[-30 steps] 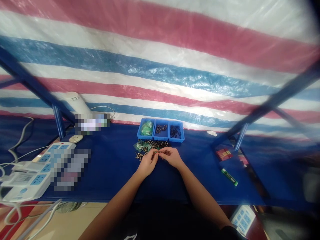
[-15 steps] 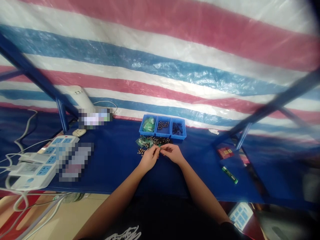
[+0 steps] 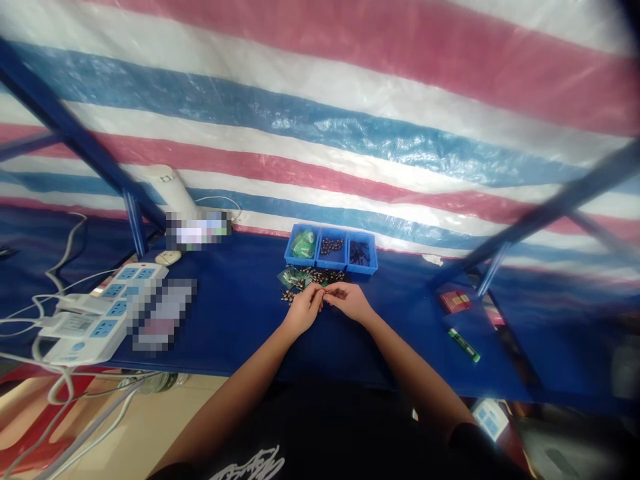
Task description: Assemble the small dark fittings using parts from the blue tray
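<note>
My left hand and my right hand meet fingertip to fingertip over the blue table. Both are closed in a pinch, and whatever is between the fingers is too small and hidden to name. Just beyond them lies a pile of small dark and brassy parts, with a green-tinted plastic bag at its left. Behind the pile stand three joined blue bins. The left bin holds green plastic bags, the middle bin small metallic parts, and the right bin thin black pieces.
A white power strip with plugs and cables lies at the left, beside a blurred-out flat object. A white cylinder stands behind. A red box and a green tube-like packet lie right. Blue frame bars slant on both sides.
The whole view has shifted slightly, so the table things sit a little further right and higher. My hands stay together in front of the pile, with the fingertips drawn slightly closer.
</note>
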